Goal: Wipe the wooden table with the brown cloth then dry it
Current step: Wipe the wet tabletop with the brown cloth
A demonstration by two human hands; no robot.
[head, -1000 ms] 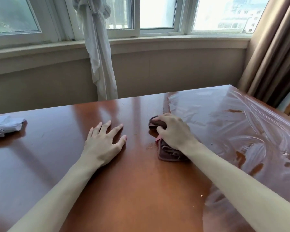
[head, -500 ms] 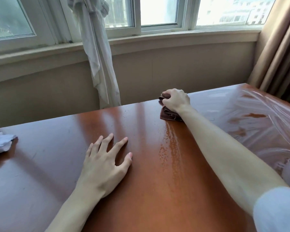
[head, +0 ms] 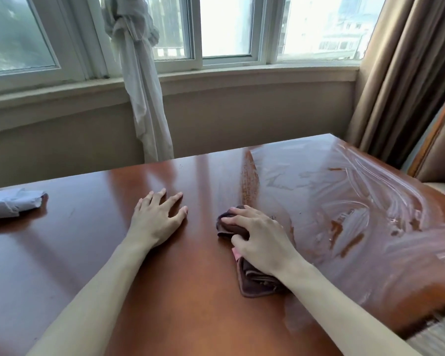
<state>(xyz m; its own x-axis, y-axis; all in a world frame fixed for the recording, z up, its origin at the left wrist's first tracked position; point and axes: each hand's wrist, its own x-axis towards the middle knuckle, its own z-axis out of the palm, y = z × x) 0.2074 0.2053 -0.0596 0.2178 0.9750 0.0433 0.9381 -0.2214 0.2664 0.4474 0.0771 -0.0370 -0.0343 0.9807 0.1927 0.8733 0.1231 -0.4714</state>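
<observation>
This looks like a home living or bedroom corner, or perhaps a hotel room. A bay window [head: 224, 27] with white frames fills the top of the frame, a knotted white sheer curtain [head: 141, 80] hangs at upper centre, heavy brown drapes [head: 406, 73] fall at upper right, and a polished wooden table [head: 190, 304] spans the lower half.

Wooden table [head: 190, 291]: glossy reddish-brown; right half filmed with whitish swirled smear streaks. Brown cloth [head: 254, 278]: dark brown, a pink patch at its edge. Crumpled cloth [head: 10, 204] far left: pale grey-white. Tied curtain [head: 144, 98]: off-white. Drape [head: 409, 73]: taupe brown.
</observation>
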